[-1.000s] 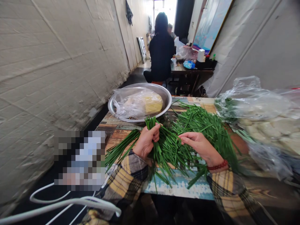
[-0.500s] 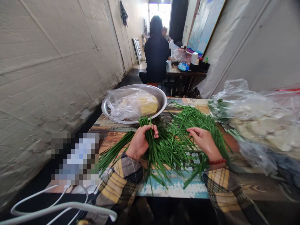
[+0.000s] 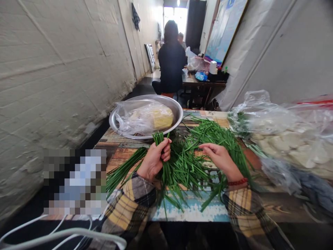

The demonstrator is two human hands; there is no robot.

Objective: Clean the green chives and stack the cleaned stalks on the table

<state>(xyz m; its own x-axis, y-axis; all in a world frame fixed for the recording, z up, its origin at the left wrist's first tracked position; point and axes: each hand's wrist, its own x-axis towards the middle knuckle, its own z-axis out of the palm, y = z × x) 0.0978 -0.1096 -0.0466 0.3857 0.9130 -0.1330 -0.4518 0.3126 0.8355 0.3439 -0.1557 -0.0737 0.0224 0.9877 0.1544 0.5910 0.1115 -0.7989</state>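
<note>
My left hand (image 3: 155, 157) is closed around an upright bunch of garlic chives (image 3: 158, 138). The cut ends stick up above the fist, and the leaves hang toward the table's near edge. Over the loose pile of chives (image 3: 215, 133) is my right hand (image 3: 218, 159), thumb and forefinger pressed together in a pinch. Whether a thin strand is between those fingertips is too small to tell. A neater bundle of chives (image 3: 127, 168) lies left of my left wrist, its stalks side by side.
Beyond my left hand stands a metal basin (image 3: 179, 119) holding a plastic-bagged yellowish item. Clear bags (image 3: 291, 139) of pale pieces fill the right side. White cables (image 3: 78, 232) run at lower left. A person in black (image 3: 171, 66) sits at another table (image 3: 203, 82).
The fingers of my left hand have curled tighter around the chives. My right hand has moved slightly left over the pile. The whole view has shifted a little.
</note>
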